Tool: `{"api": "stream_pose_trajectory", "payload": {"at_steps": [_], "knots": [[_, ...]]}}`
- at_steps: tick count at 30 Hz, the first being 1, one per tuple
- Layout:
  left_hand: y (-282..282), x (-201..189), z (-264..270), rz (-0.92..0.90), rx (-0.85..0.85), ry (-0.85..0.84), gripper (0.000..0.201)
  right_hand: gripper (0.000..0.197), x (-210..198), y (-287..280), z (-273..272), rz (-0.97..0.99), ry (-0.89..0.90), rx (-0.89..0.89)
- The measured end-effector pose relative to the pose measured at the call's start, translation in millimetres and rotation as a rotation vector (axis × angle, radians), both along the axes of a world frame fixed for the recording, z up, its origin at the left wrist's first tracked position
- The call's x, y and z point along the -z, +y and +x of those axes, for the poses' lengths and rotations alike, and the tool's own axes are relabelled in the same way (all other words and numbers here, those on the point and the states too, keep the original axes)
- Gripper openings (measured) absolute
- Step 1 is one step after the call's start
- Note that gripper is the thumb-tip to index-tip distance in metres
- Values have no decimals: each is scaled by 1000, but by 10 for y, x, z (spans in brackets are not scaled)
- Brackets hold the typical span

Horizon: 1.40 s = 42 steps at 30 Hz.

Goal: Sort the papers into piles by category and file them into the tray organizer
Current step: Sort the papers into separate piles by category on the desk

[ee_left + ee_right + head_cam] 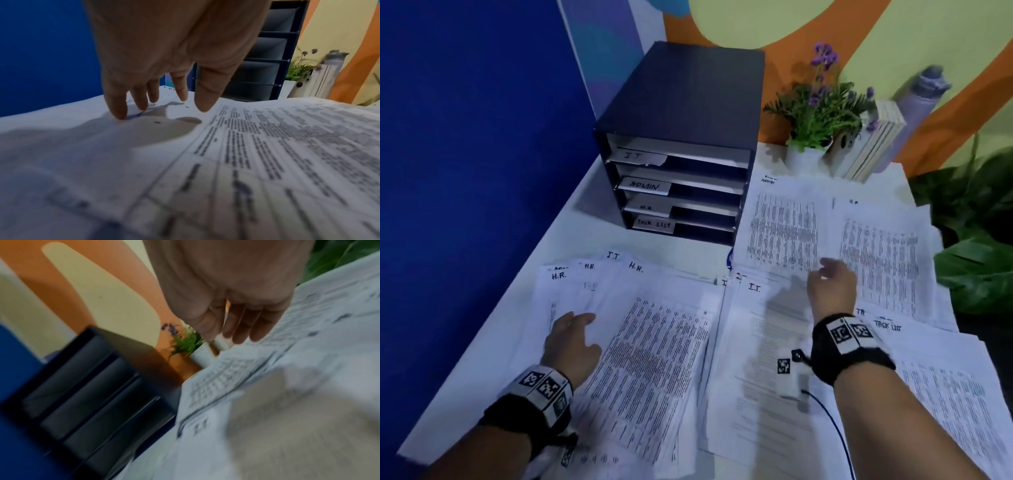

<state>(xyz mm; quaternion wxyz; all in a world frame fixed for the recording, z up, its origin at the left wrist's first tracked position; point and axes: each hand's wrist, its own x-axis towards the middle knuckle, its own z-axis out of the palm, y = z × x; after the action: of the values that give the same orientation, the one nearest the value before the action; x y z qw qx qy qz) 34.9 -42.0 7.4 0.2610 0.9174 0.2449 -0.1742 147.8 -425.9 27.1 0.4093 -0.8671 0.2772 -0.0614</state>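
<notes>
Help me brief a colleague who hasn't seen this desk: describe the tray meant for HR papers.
Find the dark blue tray organizer at the desk's far left, beside the potted plant. Its four stacked trays carry handwritten labels; the H.R. tray is third from the top, below ADMIN and above TASK LIST.

Bare forearms, banded wrists
Each wrist wears a black strap carrying white blocks with square black-and-white markers; a dark cable trails toward 6 o'clock
</notes>
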Motion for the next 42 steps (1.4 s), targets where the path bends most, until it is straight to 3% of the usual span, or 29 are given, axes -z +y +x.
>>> {"api": "stream_pose_trajectory", "payload": {"at_steps": [2, 5, 9, 12, 14, 16, 18, 21, 24, 27, 30, 32, 35, 42], "knots": [[87, -5, -15, -7, 0, 7, 58, 15, 82, 316, -295, 133, 88, -165], [147, -15, -32, -48, -2, 7, 59, 18, 111, 846, -772, 419, 334, -310], [157, 24, -90, -141, 28, 31, 63, 34, 164, 1346, -1164, 385, 408, -431], [144, 65, -138, -226, 10, 22, 63, 60, 127, 1480, -1250, 338, 401, -361], [145, 64, -156, -239, 9, 1, 60, 50, 135, 1452, -1253, 275, 377, -289], [181, 66, -172, -256, 7, -7, 57, 17, 162, 1350, -1259, 202, 307, -220], [244, 48, -179, -271, 23, 7, 56, 20, 223, 1223, -1265, 247, 247, -107], [316, 18, -184, -405, 15, 8, 52, 39, 190, 1131, -1294, 472, 186, 28], [278, -44, -236, -606, -36, 28, 49, 16, 65, 1191, -1357, 500, 110, -8], [256, -98, -300, -749, -70, 41, 35, 24, -61, 1316, -1432, 546, 76, -49], [354, -8, -309, -661, -8, 29, 53, 25, -40, 1315, -1507, 532, 118, -68], [411, 40, -317, -531, 94, 12, 53, 18, -2, 1242, -1565, 386, 149, -53], [456, 81, -362, -450, 97, 12, 51, 23, 47, 1097, -1675, 249, 207, -32], [341, 43, -531, -500, 103, -102, 47, 23, 217, 1160, -1866, 422, 284, -47]]}}
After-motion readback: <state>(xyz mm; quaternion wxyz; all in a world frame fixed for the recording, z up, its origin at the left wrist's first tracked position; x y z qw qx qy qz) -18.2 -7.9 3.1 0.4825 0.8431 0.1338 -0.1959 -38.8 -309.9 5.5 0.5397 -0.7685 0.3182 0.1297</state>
